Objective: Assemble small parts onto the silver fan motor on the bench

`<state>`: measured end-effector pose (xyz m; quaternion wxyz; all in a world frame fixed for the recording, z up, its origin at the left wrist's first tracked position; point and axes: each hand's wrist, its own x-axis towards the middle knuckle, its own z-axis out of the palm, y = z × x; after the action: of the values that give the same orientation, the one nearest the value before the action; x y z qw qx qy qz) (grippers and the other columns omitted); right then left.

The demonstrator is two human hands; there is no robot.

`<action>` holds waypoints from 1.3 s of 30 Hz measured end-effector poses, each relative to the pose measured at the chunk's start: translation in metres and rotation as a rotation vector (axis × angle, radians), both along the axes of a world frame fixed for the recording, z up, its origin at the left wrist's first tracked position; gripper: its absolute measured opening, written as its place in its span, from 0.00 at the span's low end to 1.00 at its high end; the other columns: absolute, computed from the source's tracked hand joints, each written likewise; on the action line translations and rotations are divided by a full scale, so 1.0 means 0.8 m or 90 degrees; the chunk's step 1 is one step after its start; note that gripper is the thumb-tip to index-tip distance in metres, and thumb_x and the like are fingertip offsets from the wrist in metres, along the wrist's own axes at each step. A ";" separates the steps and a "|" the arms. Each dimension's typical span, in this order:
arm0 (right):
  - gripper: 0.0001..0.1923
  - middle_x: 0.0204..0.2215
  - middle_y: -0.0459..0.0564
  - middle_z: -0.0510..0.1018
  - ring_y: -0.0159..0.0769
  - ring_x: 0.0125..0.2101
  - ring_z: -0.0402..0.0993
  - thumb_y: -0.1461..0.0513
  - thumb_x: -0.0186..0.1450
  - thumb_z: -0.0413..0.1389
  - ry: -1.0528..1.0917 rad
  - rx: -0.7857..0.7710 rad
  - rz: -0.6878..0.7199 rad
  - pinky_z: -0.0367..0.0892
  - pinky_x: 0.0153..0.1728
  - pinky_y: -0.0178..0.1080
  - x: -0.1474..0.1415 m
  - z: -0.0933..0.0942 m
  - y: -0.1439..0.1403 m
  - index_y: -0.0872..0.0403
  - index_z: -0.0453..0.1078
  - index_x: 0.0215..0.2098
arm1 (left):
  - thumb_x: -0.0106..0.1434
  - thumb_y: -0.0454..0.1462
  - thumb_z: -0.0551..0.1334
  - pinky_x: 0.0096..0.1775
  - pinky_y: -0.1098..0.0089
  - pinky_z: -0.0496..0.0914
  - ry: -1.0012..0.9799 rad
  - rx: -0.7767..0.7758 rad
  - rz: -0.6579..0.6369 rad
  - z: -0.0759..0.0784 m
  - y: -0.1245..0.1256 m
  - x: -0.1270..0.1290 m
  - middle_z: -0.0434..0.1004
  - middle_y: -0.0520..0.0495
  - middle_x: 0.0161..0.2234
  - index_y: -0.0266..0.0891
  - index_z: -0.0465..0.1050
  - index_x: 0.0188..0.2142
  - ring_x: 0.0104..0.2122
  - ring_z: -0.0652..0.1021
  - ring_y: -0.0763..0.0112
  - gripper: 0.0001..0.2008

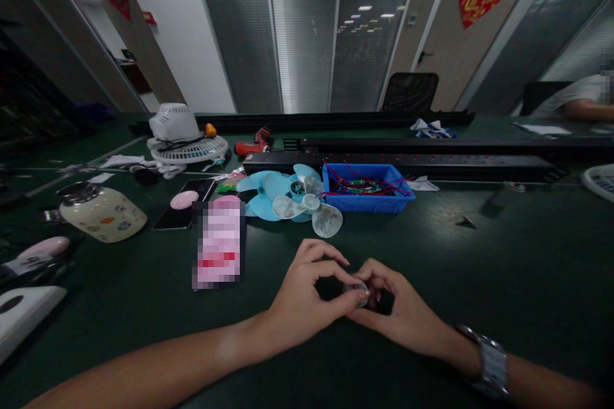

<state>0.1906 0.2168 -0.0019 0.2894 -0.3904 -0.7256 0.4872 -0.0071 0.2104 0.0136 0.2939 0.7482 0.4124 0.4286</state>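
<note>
Part (354, 287), small and greyish, held above counter (480, 255): left hand (302, 291) pinching it, right hand (407, 313) gripping its other side, partly hidden. Handling looks mid-way; part not set down, remaining work can't be told. Beyond, fan blades (275, 186) and blue bin (369, 204) of wires (357, 184) sit clear of both hands.

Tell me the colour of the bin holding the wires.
Blue; the bin shows in the head view.
</note>
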 end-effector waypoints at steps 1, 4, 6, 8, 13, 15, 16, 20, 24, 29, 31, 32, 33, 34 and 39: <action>0.14 0.27 0.41 0.71 0.31 0.26 0.67 0.58 0.60 0.65 0.004 -0.003 0.000 0.61 0.26 0.34 0.000 -0.001 0.000 0.52 0.64 0.34 | 0.56 0.37 0.72 0.47 0.60 0.69 0.002 -0.003 0.001 0.002 0.000 0.001 0.76 0.45 0.39 0.43 0.81 0.32 0.46 0.73 0.59 0.03; 0.15 0.26 0.40 0.70 0.30 0.25 0.66 0.59 0.59 0.65 0.007 -0.002 0.001 0.61 0.25 0.33 -0.001 -0.004 0.001 0.52 0.61 0.33 | 0.55 0.36 0.72 0.47 0.60 0.69 0.009 -0.014 0.004 0.010 -0.002 0.003 0.77 0.46 0.40 0.43 0.81 0.34 0.46 0.73 0.59 0.07; 0.15 0.26 0.41 0.70 0.30 0.25 0.67 0.58 0.59 0.65 0.001 -0.003 0.002 0.61 0.25 0.33 -0.001 -0.004 0.002 0.52 0.62 0.33 | 0.55 0.34 0.72 0.47 0.61 0.70 0.003 -0.026 -0.005 0.014 -0.002 0.003 0.78 0.47 0.40 0.43 0.80 0.39 0.47 0.73 0.60 0.11; 0.15 0.26 0.41 0.70 0.30 0.25 0.67 0.58 0.59 0.65 -0.002 -0.005 0.000 0.62 0.24 0.33 -0.002 -0.002 0.002 0.52 0.62 0.34 | 0.57 0.33 0.71 0.47 0.61 0.70 -0.006 -0.035 -0.027 0.017 -0.003 0.004 0.80 0.48 0.41 0.43 0.79 0.40 0.46 0.74 0.61 0.11; 0.15 0.26 0.41 0.69 0.30 0.24 0.66 0.59 0.58 0.65 0.002 0.002 0.000 0.62 0.24 0.33 -0.003 0.000 0.002 0.52 0.62 0.34 | 0.60 0.33 0.68 0.48 0.60 0.70 0.004 0.001 -0.051 0.012 -0.005 0.003 0.80 0.47 0.43 0.42 0.79 0.38 0.46 0.77 0.61 0.06; 0.15 0.26 0.40 0.69 0.30 0.25 0.66 0.59 0.59 0.64 0.006 0.006 0.003 0.62 0.25 0.33 -0.002 0.000 0.002 0.51 0.61 0.33 | 0.61 0.32 0.67 0.47 0.61 0.70 0.008 0.012 -0.054 0.009 -0.007 0.002 0.80 0.46 0.44 0.42 0.79 0.39 0.45 0.78 0.62 0.07; 0.14 0.26 0.40 0.69 0.30 0.25 0.66 0.59 0.59 0.64 0.005 0.006 0.005 0.62 0.25 0.33 -0.002 -0.001 0.002 0.51 0.61 0.33 | 0.62 0.32 0.66 0.47 0.61 0.71 0.005 0.013 -0.053 0.009 -0.008 0.002 0.80 0.46 0.44 0.42 0.79 0.39 0.45 0.78 0.62 0.06; 0.15 0.27 0.42 0.70 0.31 0.26 0.67 0.58 0.59 0.65 -0.020 -0.008 0.006 0.62 0.26 0.34 -0.001 -0.001 0.001 0.52 0.62 0.34 | 0.61 0.34 0.68 0.48 0.61 0.72 -0.065 -0.010 0.004 0.015 -0.009 -0.004 0.81 0.47 0.39 0.42 0.74 0.39 0.45 0.79 0.61 0.07; 0.13 0.31 0.45 0.74 0.32 0.28 0.69 0.60 0.60 0.64 -0.035 -0.013 0.012 0.64 0.27 0.34 -0.001 0.001 0.000 0.52 0.64 0.37 | 0.60 0.32 0.68 0.43 0.65 0.74 -0.092 -0.102 0.067 0.012 -0.011 -0.027 0.81 0.50 0.35 0.41 0.70 0.38 0.40 0.83 0.63 0.09; 0.11 0.36 0.47 0.76 0.33 0.30 0.70 0.60 0.61 0.62 -0.040 0.028 -0.001 0.66 0.29 0.35 0.001 0.003 0.000 0.52 0.66 0.38 | 0.58 0.31 0.69 0.43 0.63 0.75 -0.007 -0.201 0.078 -0.017 -0.018 -0.061 0.82 0.52 0.35 0.42 0.66 0.40 0.39 0.84 0.63 0.14; 0.11 0.36 0.47 0.76 0.33 0.30 0.71 0.60 0.61 0.63 -0.038 0.028 -0.009 0.66 0.29 0.35 0.001 0.003 0.000 0.52 0.67 0.39 | 0.58 0.31 0.69 0.44 0.61 0.74 0.013 -0.205 0.077 -0.026 -0.020 -0.067 0.83 0.53 0.36 0.43 0.66 0.41 0.39 0.84 0.63 0.15; 0.11 0.36 0.47 0.76 0.33 0.31 0.71 0.60 0.61 0.63 -0.037 0.025 -0.010 0.66 0.29 0.36 0.002 0.003 0.000 0.52 0.67 0.39 | 0.59 0.31 0.68 0.45 0.61 0.75 0.021 -0.204 0.076 -0.028 -0.021 -0.068 0.83 0.52 0.36 0.43 0.66 0.42 0.40 0.84 0.62 0.15; 0.11 0.36 0.47 0.76 0.34 0.31 0.71 0.60 0.62 0.63 -0.038 0.022 -0.009 0.67 0.29 0.36 0.002 0.002 0.001 0.52 0.67 0.40 | 0.59 0.31 0.68 0.45 0.60 0.75 0.028 -0.201 0.076 -0.030 -0.022 -0.068 0.83 0.51 0.38 0.43 0.66 0.43 0.41 0.84 0.62 0.16; 0.11 0.36 0.47 0.76 0.34 0.31 0.71 0.60 0.62 0.63 -0.039 0.019 -0.007 0.67 0.30 0.36 0.003 0.002 0.001 0.52 0.67 0.40 | 0.59 0.31 0.68 0.46 0.59 0.75 0.035 -0.197 0.075 -0.031 -0.022 -0.069 0.83 0.50 0.40 0.43 0.67 0.45 0.43 0.83 0.61 0.17; 0.13 0.36 0.47 0.75 0.33 0.30 0.70 0.59 0.63 0.62 -0.045 0.003 0.002 0.66 0.30 0.36 0.004 -0.003 0.002 0.51 0.66 0.43 | 0.59 0.33 0.69 0.51 0.55 0.73 0.065 -0.165 0.075 -0.032 -0.020 -0.070 0.83 0.50 0.41 0.46 0.69 0.51 0.48 0.81 0.57 0.21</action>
<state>0.1940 0.2182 -0.0044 0.2639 -0.4054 -0.7371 0.4718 -0.0631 0.1943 -0.0117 0.3409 0.6992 0.5219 0.3501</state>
